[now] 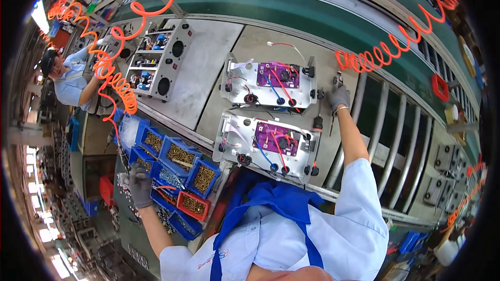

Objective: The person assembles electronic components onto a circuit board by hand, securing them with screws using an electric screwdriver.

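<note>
My left hand [139,186], in a grey glove, is over the left side of the parts bins with its fingers curled; whatever they hold is hidden. Beside it hangs a slim tool [123,157] on an orange hose. My right hand [340,97], also gloved, is closed round an air screwdriver [338,79] to the right of two open metal chassis. The far chassis [245,84] and the near chassis [237,140] each carry a purple circuit board and red and blue wires. A dark-handled screwdriver [317,122] lies between the near chassis and my right hand.
Blue bins [179,154] and a red bin [193,205] hold brass-coloured and silver screws. Assembled units [165,65] stand at the left. Metal rollers [383,140] lie at the right. Coiled orange hoses [388,54] hang overhead. A co-worker [73,78] stands at the far left.
</note>
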{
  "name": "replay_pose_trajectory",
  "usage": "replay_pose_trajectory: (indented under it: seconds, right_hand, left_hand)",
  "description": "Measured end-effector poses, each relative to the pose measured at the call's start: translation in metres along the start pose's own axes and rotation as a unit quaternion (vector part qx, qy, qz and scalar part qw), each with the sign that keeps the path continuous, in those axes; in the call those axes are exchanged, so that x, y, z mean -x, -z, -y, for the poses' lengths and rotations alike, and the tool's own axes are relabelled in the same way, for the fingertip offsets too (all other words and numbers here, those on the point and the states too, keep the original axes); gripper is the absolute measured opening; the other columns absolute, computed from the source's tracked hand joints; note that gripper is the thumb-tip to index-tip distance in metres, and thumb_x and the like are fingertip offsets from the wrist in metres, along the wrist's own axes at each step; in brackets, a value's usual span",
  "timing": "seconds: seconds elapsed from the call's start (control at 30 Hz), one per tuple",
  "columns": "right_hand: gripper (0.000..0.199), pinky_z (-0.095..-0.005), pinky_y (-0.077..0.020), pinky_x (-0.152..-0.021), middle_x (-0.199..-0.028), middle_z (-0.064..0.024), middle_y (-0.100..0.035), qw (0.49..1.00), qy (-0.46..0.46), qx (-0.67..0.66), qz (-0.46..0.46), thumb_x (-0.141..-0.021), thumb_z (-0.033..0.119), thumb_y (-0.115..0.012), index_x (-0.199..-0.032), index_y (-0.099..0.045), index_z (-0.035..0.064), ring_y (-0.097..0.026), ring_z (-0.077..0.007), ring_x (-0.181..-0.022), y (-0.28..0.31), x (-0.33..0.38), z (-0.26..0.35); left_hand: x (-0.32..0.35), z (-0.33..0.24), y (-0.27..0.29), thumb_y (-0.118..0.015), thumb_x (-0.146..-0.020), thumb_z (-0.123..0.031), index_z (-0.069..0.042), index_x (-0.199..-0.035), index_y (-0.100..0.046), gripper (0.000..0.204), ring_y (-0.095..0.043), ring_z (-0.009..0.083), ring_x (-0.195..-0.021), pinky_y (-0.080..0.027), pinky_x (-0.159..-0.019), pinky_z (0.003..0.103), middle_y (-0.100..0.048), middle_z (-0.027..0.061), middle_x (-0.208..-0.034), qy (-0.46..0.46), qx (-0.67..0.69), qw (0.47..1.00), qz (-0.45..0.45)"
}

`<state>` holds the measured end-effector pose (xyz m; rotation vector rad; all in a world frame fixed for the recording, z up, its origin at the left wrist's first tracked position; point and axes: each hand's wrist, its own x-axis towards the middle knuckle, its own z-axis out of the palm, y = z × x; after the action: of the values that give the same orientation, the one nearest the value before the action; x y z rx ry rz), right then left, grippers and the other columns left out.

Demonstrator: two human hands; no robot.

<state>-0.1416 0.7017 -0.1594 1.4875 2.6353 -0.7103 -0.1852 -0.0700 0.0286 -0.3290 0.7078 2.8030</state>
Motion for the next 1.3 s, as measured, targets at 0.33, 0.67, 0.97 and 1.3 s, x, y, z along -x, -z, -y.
replay_pose_trajectory:
  seconds: [0.33, 0.67, 0.97, 1.3]
  right_hand:
    - [0.014, -0.0245, -0.0362, -0.038, -0.056, 0.0031, -0.046, 0.782, -0.126, -0.546, 0.275, -0.078, 0.023, -0.062, -0.085, -0.058, 0.0117, -0.043, -0.0097, -0.041, 0.024, 0.007, -0.054]
    - [0.062, -0.0333, -0.0512, -0.067, -0.124, -0.0190, -0.048, 0.497, 0.290, -0.816, 0.048, -0.073, 0.015, -0.068, -0.129, -0.045, 0.0042, -0.057, -0.0212, -0.093, 0.238, 0.201, 0.047]
    - [0.041, -0.0337, -0.0494, -0.060, -0.088, -0.0048, -0.052, 0.450, 0.426, -0.784, -0.020, -0.078, 0.004, -0.064, -0.118, -0.058, 0.0089, -0.048, -0.0107, -0.056, 0.222, 0.229, 0.131]
    - [0.045, -0.0354, -0.0494, -0.056, -0.094, -0.0067, -0.052, 0.448, 0.457, -0.768, 0.022, -0.083, 0.004, -0.065, -0.126, -0.053, 0.0076, -0.046, -0.0111, -0.052, 0.200, 0.218, 0.154]
  left_hand:
    - [-0.022, 0.236, -0.176, -0.053, -0.091, -0.007, 0.003, -0.121, -0.051, 0.032, -0.053, 0.0114, -0.081, -0.045, -0.070, 0.019, -0.056, 0.0102, -0.106, 0.190, -0.206, 0.958, 0.054]
    - [-0.055, 0.351, -0.236, -0.054, -0.096, -0.026, 0.005, -0.120, -0.051, 0.039, -0.048, 0.0063, -0.065, -0.037, -0.049, 0.017, -0.055, 0.0037, -0.088, 0.391, -0.280, 0.861, 0.168]
    - [-0.065, 0.363, -0.233, -0.051, -0.098, -0.024, 0.001, -0.115, -0.055, 0.031, -0.052, 0.0039, -0.069, -0.044, -0.052, 0.013, -0.057, 0.0031, -0.091, 0.403, -0.168, 0.888, 0.144]
    - [-0.094, 0.361, -0.220, -0.056, -0.095, -0.035, 0.000, -0.106, -0.057, 0.037, -0.050, 0.0048, -0.064, -0.041, -0.048, 0.015, -0.056, 0.0031, -0.082, 0.377, -0.217, 0.890, 0.136]
